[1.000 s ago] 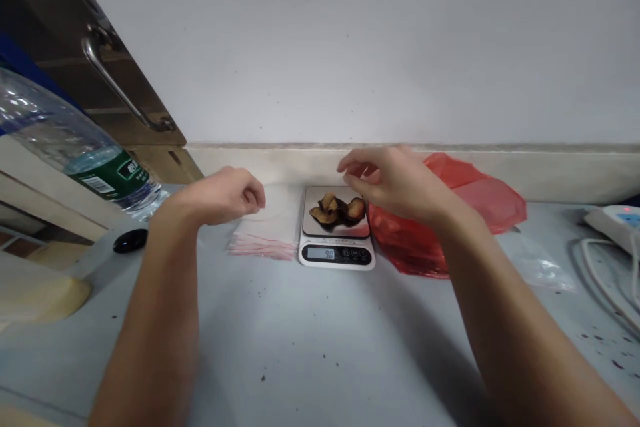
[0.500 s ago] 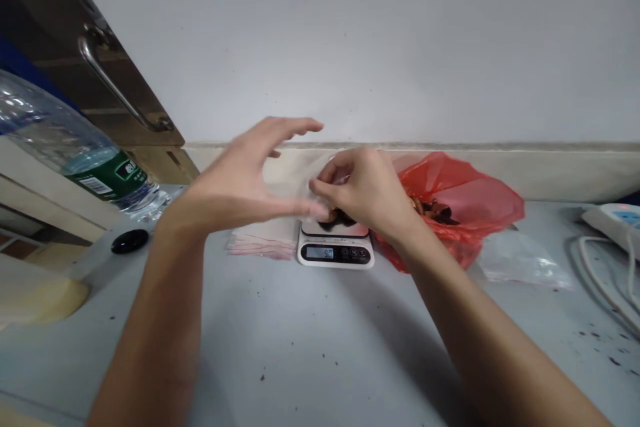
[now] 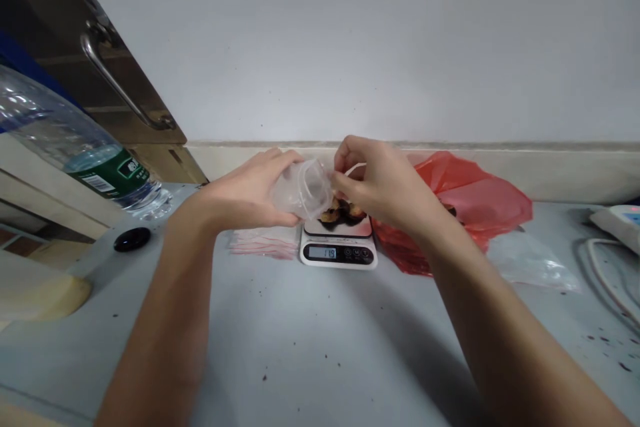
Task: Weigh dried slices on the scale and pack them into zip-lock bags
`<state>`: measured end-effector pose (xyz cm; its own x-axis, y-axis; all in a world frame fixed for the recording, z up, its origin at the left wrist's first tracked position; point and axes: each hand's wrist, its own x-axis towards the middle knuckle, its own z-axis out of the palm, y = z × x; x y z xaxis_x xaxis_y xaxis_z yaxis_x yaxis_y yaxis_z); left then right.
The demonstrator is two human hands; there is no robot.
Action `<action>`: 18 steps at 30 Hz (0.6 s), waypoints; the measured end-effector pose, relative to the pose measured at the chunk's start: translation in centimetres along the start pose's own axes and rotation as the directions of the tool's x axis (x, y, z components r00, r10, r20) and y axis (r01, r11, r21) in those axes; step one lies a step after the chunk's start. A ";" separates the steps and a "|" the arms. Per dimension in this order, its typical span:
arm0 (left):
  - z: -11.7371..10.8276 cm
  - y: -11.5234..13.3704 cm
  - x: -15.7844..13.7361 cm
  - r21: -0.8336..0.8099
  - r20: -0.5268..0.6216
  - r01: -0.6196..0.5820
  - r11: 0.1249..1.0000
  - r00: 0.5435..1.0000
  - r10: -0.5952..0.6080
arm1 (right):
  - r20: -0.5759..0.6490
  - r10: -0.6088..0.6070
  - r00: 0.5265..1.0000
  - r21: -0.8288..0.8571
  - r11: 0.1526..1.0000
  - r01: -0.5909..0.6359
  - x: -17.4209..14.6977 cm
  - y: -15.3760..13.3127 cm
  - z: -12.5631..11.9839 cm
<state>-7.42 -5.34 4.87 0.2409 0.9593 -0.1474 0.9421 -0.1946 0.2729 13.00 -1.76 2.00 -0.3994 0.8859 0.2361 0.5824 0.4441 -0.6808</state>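
My left hand (image 3: 247, 193) is wrapped round a translucent plastic cup (image 3: 293, 193), tipped on its side with its mouth facing right. Beside the mouth, my right hand (image 3: 383, 180) has its thumb and fingers pinched together; what they hold, if anything, is hidden. Below both hands stands a white kitchen scale (image 3: 310, 260), its display showing about 11.9. Dark brown dried pieces (image 3: 354, 210) with paler insides lie on its platform, partly covered by the cup and fingers. Right of the scale, an open red plastic bag (image 3: 485, 193) holds more brown pieces, mostly behind my right forearm.
Flat clear zip bags (image 3: 265, 243) lie left of the scale, another clear bag (image 3: 535, 263) at right. A tilted water bottle (image 3: 113, 170) and black round object (image 3: 132, 239) are at left. A white device (image 3: 620, 220) with a cable stands far right. A wall (image 3: 350, 47) rises behind.
My left hand, spread open before, has closed round the cup, which now lies tipped. My right hand has shifted slightly right. The display rose from about 9.0 to 11.9.
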 end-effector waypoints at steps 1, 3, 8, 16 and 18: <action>0.0 -0.1 0.0 0.003 0.035 0.034 0.999 0.999 -0.035 | -0.007 0.039 0.999 -0.061 0.997 -0.039 0.0 -0.1 0.0; 0.0 -0.5 0.0 0.020 0.100 0.111 0.994 0.989 -0.112 | 0.026 0.133 0.991 -0.183 0.975 -0.126 0.0 -0.1 0.1; 0.2 -0.9 0.0 0.083 0.198 0.229 0.970 0.950 -0.242 | 0.294 0.239 0.925 -0.321 0.937 -0.140 0.3 0.6 0.7; 0.0 -0.6 -0.1 0.079 0.191 0.214 0.974 0.955 -0.225 | 0.203 0.243 0.949 -0.400 0.905 -0.146 1.4 1.0 2.4; 0.0 -0.5 -0.1 0.064 0.189 0.197 0.978 0.960 -0.206 | 0.206 0.254 0.945 -0.446 0.884 -0.141 1.4 0.8 3.0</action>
<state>-7.92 -5.36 4.75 0.0816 0.9224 -0.3776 0.9840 -0.0145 0.1773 10.77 -0.59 -0.33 -0.3752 0.9223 -0.0929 0.8868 0.3280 -0.3256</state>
